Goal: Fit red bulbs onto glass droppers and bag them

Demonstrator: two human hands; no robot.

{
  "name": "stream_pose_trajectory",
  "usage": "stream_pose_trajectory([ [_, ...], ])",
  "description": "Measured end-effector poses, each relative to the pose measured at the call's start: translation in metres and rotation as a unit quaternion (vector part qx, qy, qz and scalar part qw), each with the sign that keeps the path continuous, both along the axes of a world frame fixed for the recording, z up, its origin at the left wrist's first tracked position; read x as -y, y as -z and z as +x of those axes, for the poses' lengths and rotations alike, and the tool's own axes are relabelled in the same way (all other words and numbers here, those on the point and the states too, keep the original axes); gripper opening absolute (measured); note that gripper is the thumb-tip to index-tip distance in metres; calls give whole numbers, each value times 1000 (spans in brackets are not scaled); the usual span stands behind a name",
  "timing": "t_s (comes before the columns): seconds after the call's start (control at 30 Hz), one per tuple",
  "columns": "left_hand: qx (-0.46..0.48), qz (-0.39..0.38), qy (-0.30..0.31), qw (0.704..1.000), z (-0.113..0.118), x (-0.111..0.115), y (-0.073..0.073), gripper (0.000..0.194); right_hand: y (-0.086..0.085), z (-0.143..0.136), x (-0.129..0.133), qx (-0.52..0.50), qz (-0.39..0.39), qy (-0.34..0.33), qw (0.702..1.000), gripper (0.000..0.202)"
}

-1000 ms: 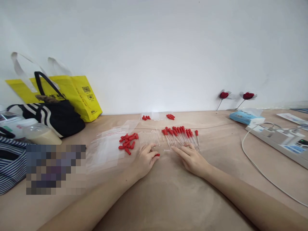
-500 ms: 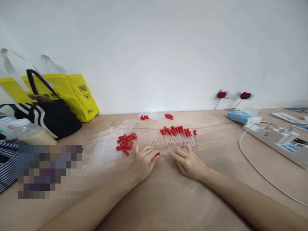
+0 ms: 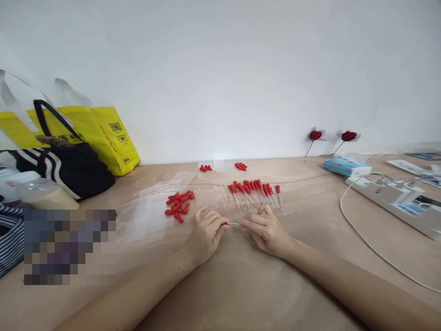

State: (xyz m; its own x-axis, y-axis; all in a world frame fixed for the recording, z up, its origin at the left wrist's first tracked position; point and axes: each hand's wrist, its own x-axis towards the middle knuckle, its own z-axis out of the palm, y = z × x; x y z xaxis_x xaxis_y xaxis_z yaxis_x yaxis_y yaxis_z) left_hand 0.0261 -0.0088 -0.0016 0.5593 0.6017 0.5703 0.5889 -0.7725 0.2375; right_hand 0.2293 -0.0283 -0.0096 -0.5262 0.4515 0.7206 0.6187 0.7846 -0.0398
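Dropper tube [image 3: 234, 224], slim and pale, lies level between the two hands, just above or on the table [image 3: 248, 294]; which of the two is hard to tell. Left thumb and fingertips are closed on a red rubber bulb [image 3: 226, 224] at the tube's end, most of it hidden by the left hand [image 3: 208, 228], so how far the tube sits inside it cannot be made out. The right hand [image 3: 265, 230] pinches the tube's other end, its remaining fingers curled. The tube should be light, stiff and smooth, perhaps brittle if it is glass, so a hold close to the bulb, pushed straight along its length, would bend it least; the bulb looks soft and grippy, best held around its neck. Beyond the left fingers lie a row of bare tubes [image 3: 208, 198] and a heap of loose red bulbs [image 3: 178, 207], with clear zip bags [image 3: 146, 218] beside it. Beyond the right hand, red-capped droppers [image 3: 257, 186] lie side by side. Farther right are a power strip [image 3: 379, 195] and a tissue pack [image 3: 344, 166].
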Motion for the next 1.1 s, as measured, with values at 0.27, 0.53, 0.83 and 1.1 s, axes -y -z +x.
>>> stream_pose_trajectory([
  [0.27,-16,10,48,999,1,0,4,20,-1,2,-2,22,23,-6,999,21],
  [0.53,-32,14,58,998,2,0,4,19,-5,-8,-2,12,31,-4,999,20],
  [0.83,-46,20,67,996,1,-2,6,21,-1,-8,-3,16,-41,-5,999,21],
  [1.1,-86,48,45,994,0,-4,-3,20,-7,-11,-1,65,-109,46,991,22],
])
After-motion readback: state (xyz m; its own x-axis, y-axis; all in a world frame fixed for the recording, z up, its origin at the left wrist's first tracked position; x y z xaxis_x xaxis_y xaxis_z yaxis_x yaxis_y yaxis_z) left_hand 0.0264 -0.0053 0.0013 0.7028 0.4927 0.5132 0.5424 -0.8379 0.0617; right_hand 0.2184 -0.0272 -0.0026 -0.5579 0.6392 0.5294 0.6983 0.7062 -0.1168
